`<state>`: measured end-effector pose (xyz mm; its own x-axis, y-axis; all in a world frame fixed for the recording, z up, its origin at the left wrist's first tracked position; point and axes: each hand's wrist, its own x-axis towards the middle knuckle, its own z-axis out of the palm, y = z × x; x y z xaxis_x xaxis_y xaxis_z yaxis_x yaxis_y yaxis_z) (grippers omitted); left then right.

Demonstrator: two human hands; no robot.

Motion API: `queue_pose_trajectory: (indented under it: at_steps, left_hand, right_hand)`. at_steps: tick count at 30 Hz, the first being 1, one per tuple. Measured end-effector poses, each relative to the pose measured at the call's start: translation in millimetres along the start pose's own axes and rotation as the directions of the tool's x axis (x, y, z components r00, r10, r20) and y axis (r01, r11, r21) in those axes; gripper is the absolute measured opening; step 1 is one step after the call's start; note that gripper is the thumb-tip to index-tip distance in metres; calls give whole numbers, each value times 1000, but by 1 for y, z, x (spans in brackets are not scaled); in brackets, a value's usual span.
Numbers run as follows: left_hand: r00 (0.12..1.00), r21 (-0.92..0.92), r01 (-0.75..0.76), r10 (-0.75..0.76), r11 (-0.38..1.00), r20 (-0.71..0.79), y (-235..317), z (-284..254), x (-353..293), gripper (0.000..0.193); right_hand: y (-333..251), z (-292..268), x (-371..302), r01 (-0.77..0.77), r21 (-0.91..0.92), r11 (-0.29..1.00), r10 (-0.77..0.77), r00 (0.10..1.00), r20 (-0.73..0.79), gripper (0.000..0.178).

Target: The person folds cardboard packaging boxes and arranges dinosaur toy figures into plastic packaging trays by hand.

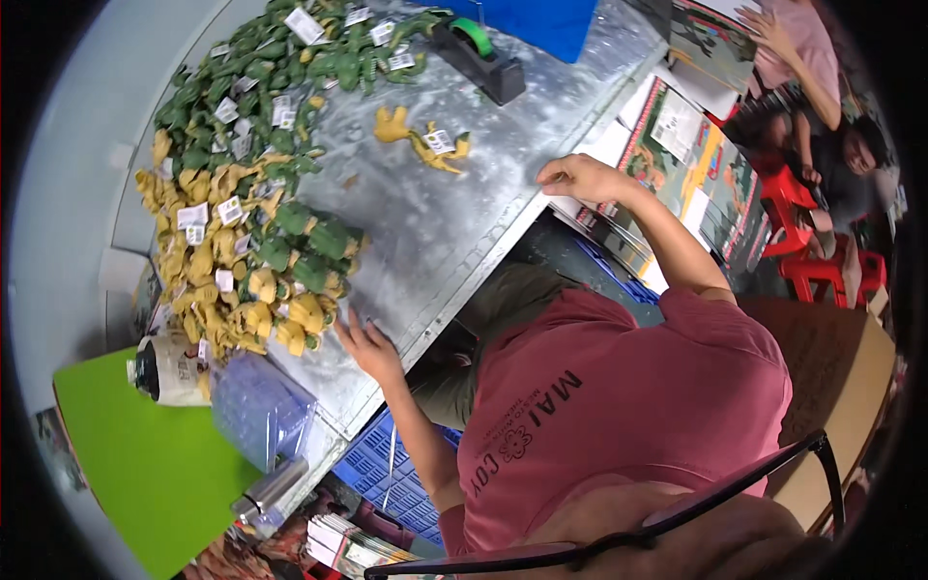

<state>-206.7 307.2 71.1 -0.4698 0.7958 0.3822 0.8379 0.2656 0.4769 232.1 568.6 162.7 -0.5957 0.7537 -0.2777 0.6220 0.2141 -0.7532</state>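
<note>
On the metal table (425, 242), a pile of small yellow toys (208, 300) with white tags lies at the left. Beside it stands a cluster of green and yellow toys (314, 246). My left hand (367, 350) is open, its fingers spread on the tabletop just right of the nearest yellow toys. At the table's right edge is my right hand (585, 181), fingers bent and drawn together, with nothing visible in them. Two loose yellow figures lie apart mid-table: a plain one (391, 124) and a tagged one (440, 147).
Many green toys (280, 72) cover the far left. A black tape dispenser (483, 68) with green tape stands near a blue bin (541, 24). Printed boxes (696, 164) flank the right edge. Clear plastic bags (261, 406) and a cloth-wrapped roll (174, 369) lie near left. People sit beyond.
</note>
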Motion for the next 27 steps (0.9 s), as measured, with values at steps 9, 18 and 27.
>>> queue_pose_trajectory:
  at_steps: [9, 18, 27]
  left_hand:
    - [999, -6, -39, 39, 999, -3, 10, -1, -1, 52]
    - [999, -71, 33, -36, 997, -41, 1, 3, -20, 54]
    - [997, -88, -9, 2, 996, -79, -2, 0, -20, 53]
  right_hand:
    - [55, -6, -49, -516, -423, 745, 527, 844, -102, 67]
    - [115, 53, -35, -467, -493, 734, 350, 883, -314, 114]
    - [102, 90, -99, -249, -793, 555, 36, 960, -276, 46]
